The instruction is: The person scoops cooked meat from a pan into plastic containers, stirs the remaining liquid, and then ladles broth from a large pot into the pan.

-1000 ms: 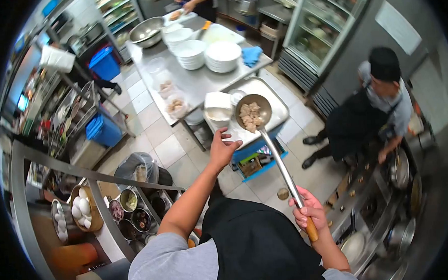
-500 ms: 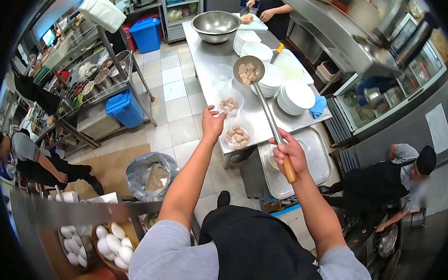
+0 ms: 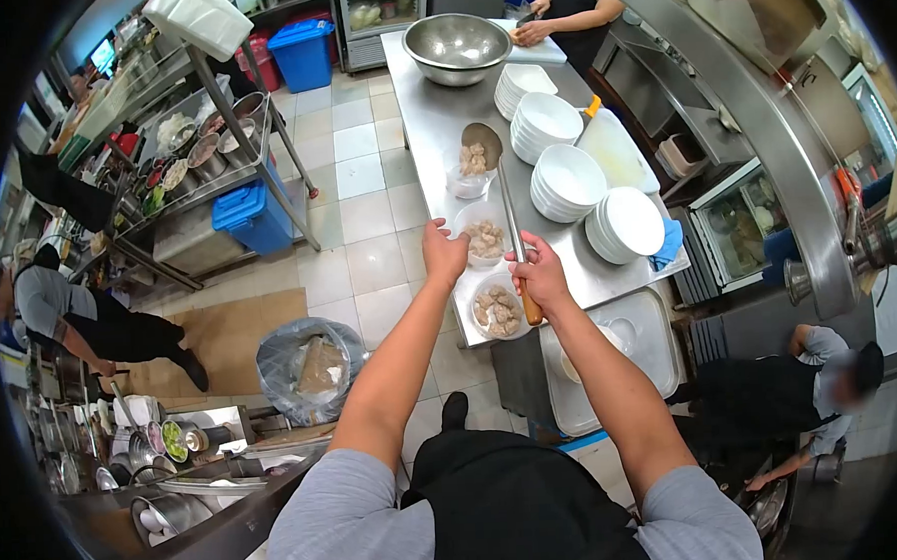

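My right hand [image 3: 540, 274] is wrapped round the wooden grip of a long-handled metal ladle [image 3: 512, 212]. The ladle's bowl is tilted over the farthest clear plastic tub [image 3: 470, 187], with pale meat pieces [image 3: 472, 160] at its lower edge. Beside the middle plastic tub [image 3: 466, 219] is my left hand [image 3: 445, 252], fingers apart and thumb close to the rim. Similar pieces lie in that tub and in the nearest plastic tub [image 3: 497, 323], by the front corner of the steel table [image 3: 413, 111].
Stacks of white bowls [image 3: 567, 180] and plates [image 3: 630, 222] stand right of the tubs. A large steel bowl [image 3: 457, 51] sits farther back, where another person's hands [image 3: 533, 28] work at a board. A metal tray [image 3: 614, 393] is below right, a lined bin [image 3: 312, 371] at left.
The ladle has moved from beside the bowl stacks to over the farthest tub and tipped, its meat pieces sliding down. My left hand has come in beside the middle tub.
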Action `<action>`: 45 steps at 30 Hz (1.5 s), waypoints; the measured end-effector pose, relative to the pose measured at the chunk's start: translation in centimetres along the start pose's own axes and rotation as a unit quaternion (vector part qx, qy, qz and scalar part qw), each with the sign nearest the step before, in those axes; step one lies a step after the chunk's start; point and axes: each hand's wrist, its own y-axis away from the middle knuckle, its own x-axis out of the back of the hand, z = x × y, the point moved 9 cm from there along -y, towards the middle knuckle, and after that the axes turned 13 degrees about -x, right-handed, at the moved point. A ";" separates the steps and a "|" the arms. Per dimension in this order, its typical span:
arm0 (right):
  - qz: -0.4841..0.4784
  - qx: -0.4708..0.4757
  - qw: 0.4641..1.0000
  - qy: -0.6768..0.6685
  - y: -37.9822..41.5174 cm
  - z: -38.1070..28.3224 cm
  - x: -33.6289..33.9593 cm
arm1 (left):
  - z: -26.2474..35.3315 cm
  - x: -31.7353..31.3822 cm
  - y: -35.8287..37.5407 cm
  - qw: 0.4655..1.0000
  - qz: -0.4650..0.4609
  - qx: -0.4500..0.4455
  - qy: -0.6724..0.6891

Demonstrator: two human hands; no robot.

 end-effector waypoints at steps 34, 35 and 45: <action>0.217 0.333 0.682 -0.614 79.6 36.1 23.6 | 19.3 -32.7 86.5 0.532 -0.843 0.027 0.078; 0.252 0.348 0.668 -0.607 81.7 37.5 23.4 | 20.2 -32.5 90.3 0.505 -0.859 0.048 0.071; 0.670 0.213 0.476 -0.529 95.8 49.6 17.7 | 22.5 -31.9 113.9 0.292 -0.951 -0.104 0.018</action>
